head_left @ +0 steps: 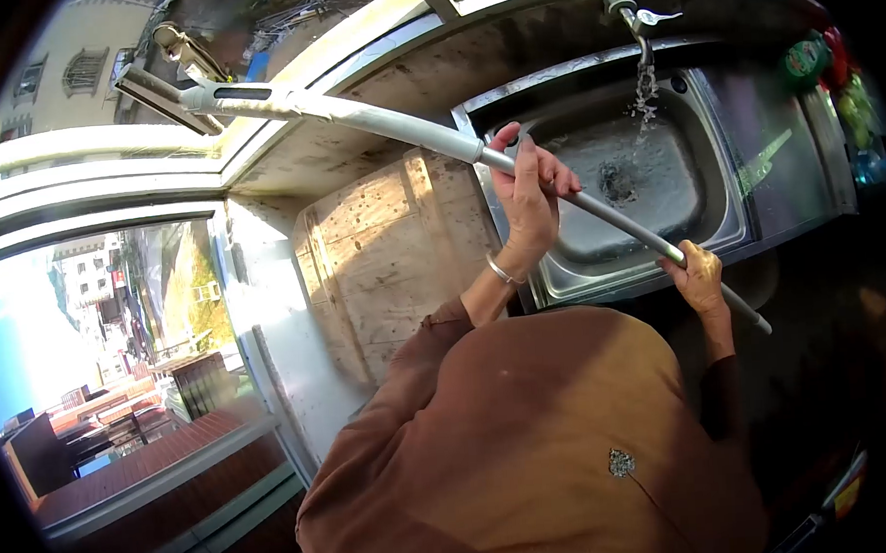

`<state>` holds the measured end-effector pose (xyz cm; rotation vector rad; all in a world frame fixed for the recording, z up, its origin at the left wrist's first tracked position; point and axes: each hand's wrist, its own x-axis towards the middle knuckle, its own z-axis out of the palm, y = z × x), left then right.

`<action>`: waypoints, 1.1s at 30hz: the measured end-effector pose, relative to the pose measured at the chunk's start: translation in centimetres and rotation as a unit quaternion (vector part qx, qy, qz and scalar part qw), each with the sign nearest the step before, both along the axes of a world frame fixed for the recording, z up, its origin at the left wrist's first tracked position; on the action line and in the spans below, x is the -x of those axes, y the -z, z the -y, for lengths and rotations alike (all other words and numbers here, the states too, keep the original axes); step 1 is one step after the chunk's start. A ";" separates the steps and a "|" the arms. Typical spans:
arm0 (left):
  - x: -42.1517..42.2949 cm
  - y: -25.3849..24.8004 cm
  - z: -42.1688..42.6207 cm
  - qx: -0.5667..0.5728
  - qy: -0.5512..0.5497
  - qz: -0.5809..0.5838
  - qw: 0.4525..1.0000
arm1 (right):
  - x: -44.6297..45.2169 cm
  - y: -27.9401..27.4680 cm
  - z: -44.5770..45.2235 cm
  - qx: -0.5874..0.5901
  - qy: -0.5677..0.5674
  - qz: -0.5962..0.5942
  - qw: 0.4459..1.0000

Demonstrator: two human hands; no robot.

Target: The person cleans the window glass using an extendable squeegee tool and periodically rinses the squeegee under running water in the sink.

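Note:
A long-handled mop (pixel 385 124) lies slantwise across the view, its white upper shaft and narrower grey pole running down to the right. Its bar-like head (pixel 166 99) sticks out past the window frame at the upper left. My left hand (pixel 531 197) is closed around the pole just below the white sleeve, over the sink's left edge, with a finger stretched out. Farther down, my right hand (pixel 698 275) grips the pole near its lower end, by the sink's front rim. The pole's tip shows beyond that hand.
Water runs from the tap (pixel 630 16) into the metal sink (pixel 715 202). A stained board-like surface (pixel 392 259) lies left of it. Window frames (pixel 108 184) border the left and top. Green and red items (pixel 805 60) stand at the far right.

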<state>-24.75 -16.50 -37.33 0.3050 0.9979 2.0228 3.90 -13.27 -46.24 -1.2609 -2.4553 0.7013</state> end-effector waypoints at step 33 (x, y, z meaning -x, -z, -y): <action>-2.3 -5.8 -0.1 0.032 -0.044 -0.019 0.998 | 4.0 -4.0 3.8 -0.025 -0.026 -0.104 0.994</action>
